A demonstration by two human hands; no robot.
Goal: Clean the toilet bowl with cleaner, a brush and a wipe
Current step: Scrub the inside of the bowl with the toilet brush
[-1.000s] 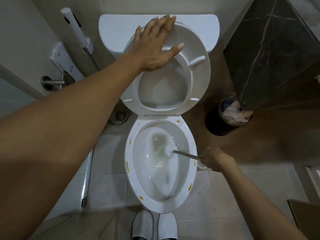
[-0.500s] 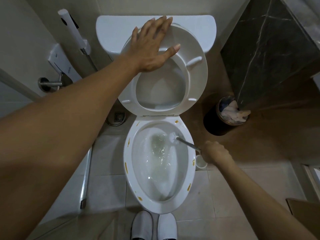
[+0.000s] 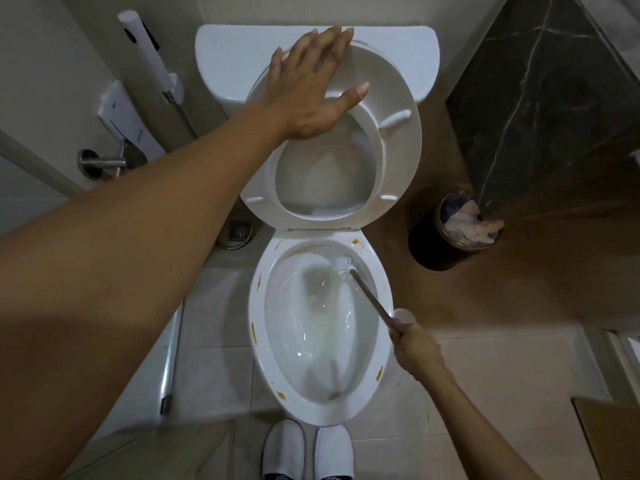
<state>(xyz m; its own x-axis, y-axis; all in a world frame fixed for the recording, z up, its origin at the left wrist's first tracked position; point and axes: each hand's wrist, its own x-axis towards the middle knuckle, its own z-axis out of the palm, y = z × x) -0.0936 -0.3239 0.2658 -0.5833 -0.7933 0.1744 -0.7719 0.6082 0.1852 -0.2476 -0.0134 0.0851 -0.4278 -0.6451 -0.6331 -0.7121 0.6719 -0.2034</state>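
- The brush (image 3: 346, 266) head has been swept from mid-bowl to the toilet bowl (image 3: 320, 415)'s rear right wall, so scrubbing is judged under way.
- Its handle is clenched in the right hand (image 3: 417, 349).
- The raised seat (image 3: 398, 140) is kept pressed back by the left hand (image 3: 311, 86), fingers spread flat.

Pale tiled floor (image 3: 512, 368) carries everything. Toilet bowl (image 3: 320, 407) stands at centre. Round floor drain (image 3: 239, 231) at 10 o'clock from the bowl, just beside its base. Dark round waste bin (image 3: 437, 244), crumpled paper inside, at 2 o'clock, near the dark marble wall. Small white round holder (image 3: 406, 315) at 3 o'clock, just beside the rim. Two white slippers (image 3: 304, 452) at 6 o'clock, side by side.
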